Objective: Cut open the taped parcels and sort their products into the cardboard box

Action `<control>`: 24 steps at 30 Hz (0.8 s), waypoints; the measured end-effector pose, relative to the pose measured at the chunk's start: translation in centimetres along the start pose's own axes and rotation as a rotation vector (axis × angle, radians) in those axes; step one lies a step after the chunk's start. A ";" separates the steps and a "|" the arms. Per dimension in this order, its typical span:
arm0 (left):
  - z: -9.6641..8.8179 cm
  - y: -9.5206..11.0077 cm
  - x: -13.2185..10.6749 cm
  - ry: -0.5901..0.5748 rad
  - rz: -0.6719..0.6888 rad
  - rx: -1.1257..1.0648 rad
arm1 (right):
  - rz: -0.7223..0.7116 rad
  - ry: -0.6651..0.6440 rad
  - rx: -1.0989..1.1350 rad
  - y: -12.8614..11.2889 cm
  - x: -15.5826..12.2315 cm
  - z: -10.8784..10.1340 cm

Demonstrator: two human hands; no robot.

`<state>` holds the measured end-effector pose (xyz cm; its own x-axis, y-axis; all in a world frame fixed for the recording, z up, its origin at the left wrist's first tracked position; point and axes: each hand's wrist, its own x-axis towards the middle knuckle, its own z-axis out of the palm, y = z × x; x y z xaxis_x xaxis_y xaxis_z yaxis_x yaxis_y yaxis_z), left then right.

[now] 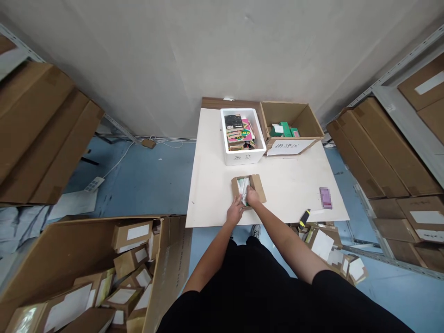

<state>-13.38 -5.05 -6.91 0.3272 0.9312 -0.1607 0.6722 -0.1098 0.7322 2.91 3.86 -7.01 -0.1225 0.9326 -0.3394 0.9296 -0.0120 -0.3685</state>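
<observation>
A small open cardboard box (258,187) lies on the white table (215,185) near its front edge, with white and green contents (245,187) showing inside. My left hand (235,210) rests at the box's front left corner, fingers curled against it. My right hand (251,196) reaches into the box, fingers closed around the white and green contents.
A white foam bin (243,157) of books and an open cardboard box (305,120) with green items stand at the table's back. A purple item (325,197) and a black-and-yellow cutter (304,218) lie at the right front. A large carton of small parcels (86,273) sits lower left; shelves flank both sides.
</observation>
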 end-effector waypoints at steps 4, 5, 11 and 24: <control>0.1 -1.1 0.1 -0.006 -0.017 -0.026 | -0.210 -0.032 0.145 0.1 -1.4 1.3; 0.1 -1.4 0.2 -0.011 -0.004 -0.034 | -0.231 -0.011 0.181 0.3 -1.7 1.5; 0.1 -2.0 0.1 0.050 0.062 -0.033 | 0.039 0.161 0.206 1.0 -1.4 1.4; -3.4 0.6 6.9 -0.035 0.168 0.157 | -0.128 0.033 0.269 0.3 -1.1 0.3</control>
<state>-12.94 2.45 -5.31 0.4638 0.8831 -0.0703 0.7006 -0.3171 0.6393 3.17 2.69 -7.03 -0.2168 0.9441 -0.2485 0.7810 0.0150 -0.6244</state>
